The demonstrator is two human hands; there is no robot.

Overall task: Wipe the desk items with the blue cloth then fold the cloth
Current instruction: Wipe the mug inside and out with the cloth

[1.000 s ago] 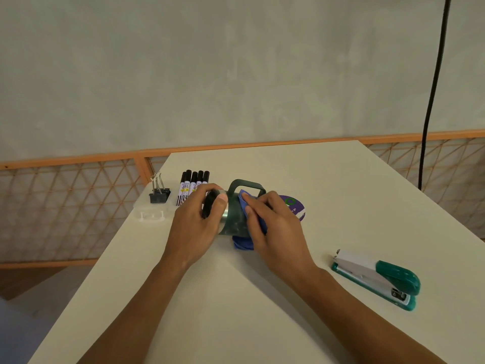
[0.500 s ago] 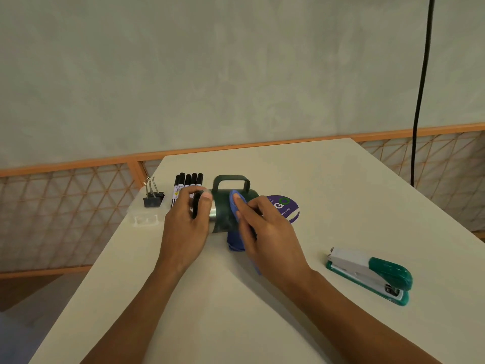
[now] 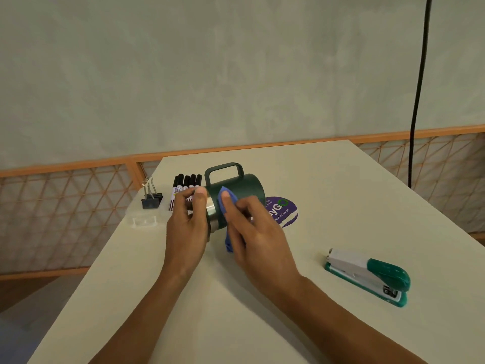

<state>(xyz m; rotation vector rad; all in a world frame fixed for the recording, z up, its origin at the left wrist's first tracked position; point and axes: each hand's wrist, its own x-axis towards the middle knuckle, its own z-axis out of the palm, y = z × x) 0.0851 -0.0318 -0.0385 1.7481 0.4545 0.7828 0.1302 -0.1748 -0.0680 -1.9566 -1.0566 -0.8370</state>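
Note:
A dark green mug [image 3: 242,189] lies on its side on the white desk [image 3: 328,195], handle pointing up and steel rim toward the left. My left hand [image 3: 187,227] grips the mug at its rim end. My right hand [image 3: 256,232] presses the blue cloth [image 3: 226,203] against the mug's side; most of the cloth is bunched under my fingers, with an end hanging down to the desk.
Several black markers [image 3: 185,186] and black binder clips [image 3: 151,199] rest on a clear plastic tray [image 3: 143,220] at the left edge. A purple round sticker [image 3: 284,212] lies behind the mug. A green and white stapler [image 3: 368,275] sits to the right. A black cable [image 3: 418,88] hangs by the wall.
The mug has rolled so its handle points more upright. My right hand has slid the cloth across the mug's side toward the rim, while my left hand keeps its hold.

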